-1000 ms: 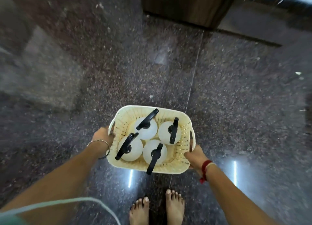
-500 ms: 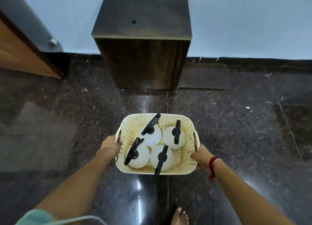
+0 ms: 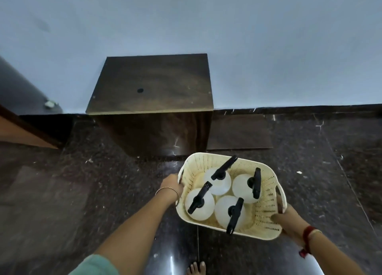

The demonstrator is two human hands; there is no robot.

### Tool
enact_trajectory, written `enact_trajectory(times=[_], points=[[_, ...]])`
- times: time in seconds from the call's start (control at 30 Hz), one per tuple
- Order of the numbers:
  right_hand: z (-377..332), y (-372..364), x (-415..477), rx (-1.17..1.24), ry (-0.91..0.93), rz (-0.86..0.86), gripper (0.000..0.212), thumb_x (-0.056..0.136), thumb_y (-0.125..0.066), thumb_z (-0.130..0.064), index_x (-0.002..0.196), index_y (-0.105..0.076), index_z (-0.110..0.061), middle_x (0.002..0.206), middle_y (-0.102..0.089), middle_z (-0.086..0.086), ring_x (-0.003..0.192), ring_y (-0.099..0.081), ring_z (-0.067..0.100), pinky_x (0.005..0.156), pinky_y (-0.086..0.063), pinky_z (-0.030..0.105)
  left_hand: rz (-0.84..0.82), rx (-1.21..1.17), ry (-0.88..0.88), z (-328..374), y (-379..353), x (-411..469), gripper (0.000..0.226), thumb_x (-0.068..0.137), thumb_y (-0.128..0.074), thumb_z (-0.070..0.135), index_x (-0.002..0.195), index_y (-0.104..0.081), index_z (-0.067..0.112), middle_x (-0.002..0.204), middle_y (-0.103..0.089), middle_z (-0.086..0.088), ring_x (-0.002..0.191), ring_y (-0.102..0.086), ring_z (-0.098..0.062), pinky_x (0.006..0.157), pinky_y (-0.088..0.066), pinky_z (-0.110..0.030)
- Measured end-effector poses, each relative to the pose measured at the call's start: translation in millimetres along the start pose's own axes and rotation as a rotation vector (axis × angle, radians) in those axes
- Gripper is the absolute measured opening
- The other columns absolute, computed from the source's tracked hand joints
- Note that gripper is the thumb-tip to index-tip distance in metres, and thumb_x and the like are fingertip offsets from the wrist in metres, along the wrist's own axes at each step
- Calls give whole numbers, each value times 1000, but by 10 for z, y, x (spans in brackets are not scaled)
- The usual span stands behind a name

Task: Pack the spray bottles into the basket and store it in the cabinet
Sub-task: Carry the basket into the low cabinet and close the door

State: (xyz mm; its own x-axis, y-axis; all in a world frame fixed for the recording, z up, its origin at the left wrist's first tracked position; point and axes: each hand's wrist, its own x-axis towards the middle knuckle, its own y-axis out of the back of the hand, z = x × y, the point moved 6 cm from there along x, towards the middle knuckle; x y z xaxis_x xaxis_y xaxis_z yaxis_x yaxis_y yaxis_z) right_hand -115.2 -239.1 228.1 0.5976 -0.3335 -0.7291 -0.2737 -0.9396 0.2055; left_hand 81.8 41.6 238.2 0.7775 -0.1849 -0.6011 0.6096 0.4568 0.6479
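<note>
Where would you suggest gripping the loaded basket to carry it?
By the handle openings at the two short ends of the basket, one from each side, as the left hand and right hand do; four upright spray bottles load it evenly.

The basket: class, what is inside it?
Inside the basket stand four white spray bottles with black trigger heads. They cover most of its floor, so anything beneath is hidden.

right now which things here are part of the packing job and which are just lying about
Part of the job:
basket, held by the left hand and right hand
four spray bottles standing in it
cabinet by the wall

Just lying about:
door at the far left
door stopper on the wall
white specks on the floor
</note>
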Motion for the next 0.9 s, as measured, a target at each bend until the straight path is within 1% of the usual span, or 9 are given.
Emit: enact_trajectory(times=[0.1,0.2,0.4,0.53,0.67,0.73,0.8,0.87,0.9], points=[[-125,160,318,28,15,19,65,76,-42,23,109,-54,-32,100,-68,6,94,-63,22,74,-53,42,-4,28,-12,302,25,333,25,86,-49,9,103,-67,7,106,-68,-18,98,-62,-34,83,-49,-37],[-263,256,587,59,18,8,64,77,-41,24,115,-53,-25,99,-67,6,91,-63,20,65,-54,35,1,73,-19,560,36,669,22,87,-50,11,102,-66,6,106,-67,-20,99,-61,-34,82,-49,-38],[-328,527,1062,89,7,-10,63,77,-40,24,120,-51,-21,110,-64,15,101,-61,33,78,-52,48,-12,136,-63,951,-49,1106,25,85,-54,11,107,-65,7,109,-66,-20,102,-61,-35,85,-48,-37],[-275,724,1197,131,-25,4,69,77,-42,25,123,-50,-26,113,-64,12,105,-60,31,72,-53,42,-37,200,-83,1186,-148,1208,25,86,-56,15,109,-63,8,114,-65,-17,105,-59,-35,87,-46,-38],[-225,888,1196,138,-49,-13,71,78,-41,24,117,-51,-34,111,-66,9,104,-61,31,74,-54,47,-24,103,-9,1338,-155,1189,46,84,-52,53,99,-61,11,99,-66,-13,92,-63,-34,79,-50,-38],[-170,978,1177,147,-59,-10,71,78,-40,24,121,-50,-31,113,-64,11,105,-60,32,79,-53,51,176,-7,-48,1526,-26,1109,58,81,-38,68,94,-59,16,90,-66,-8,89,-61,-31,74,-50,-36],[-103,1069,1132,139,-88,6,69,80,-40,23,121,-49,-31,110,-64,10,100,-61,30,73,-54,49,402,194,-313,1846,70,1042,48,84,-37,58,104,-57,19,100,-64,-6,100,-54,-29,81,-46,-39],[-27,1146,1081,130,-120,15,67,81,-40,23,118,-48,-32,102,-65,5,88,-61,22,61,-54,41,528,656,-614,2135,27,1004,41,87,-38,40,117,-53,16,122,-56,-9,120,-43,-30,101,-34,-47],[18,1184,1059,133,-131,16,67,81,-40,24,119,-47,-30,98,-64,3,85,-60,20,59,-53,39,522,934,-697,2219,-42,1027,45,88,-36,34,127,-46,13,135,-48,-12,131,-34,-31,111,-20,-52]])
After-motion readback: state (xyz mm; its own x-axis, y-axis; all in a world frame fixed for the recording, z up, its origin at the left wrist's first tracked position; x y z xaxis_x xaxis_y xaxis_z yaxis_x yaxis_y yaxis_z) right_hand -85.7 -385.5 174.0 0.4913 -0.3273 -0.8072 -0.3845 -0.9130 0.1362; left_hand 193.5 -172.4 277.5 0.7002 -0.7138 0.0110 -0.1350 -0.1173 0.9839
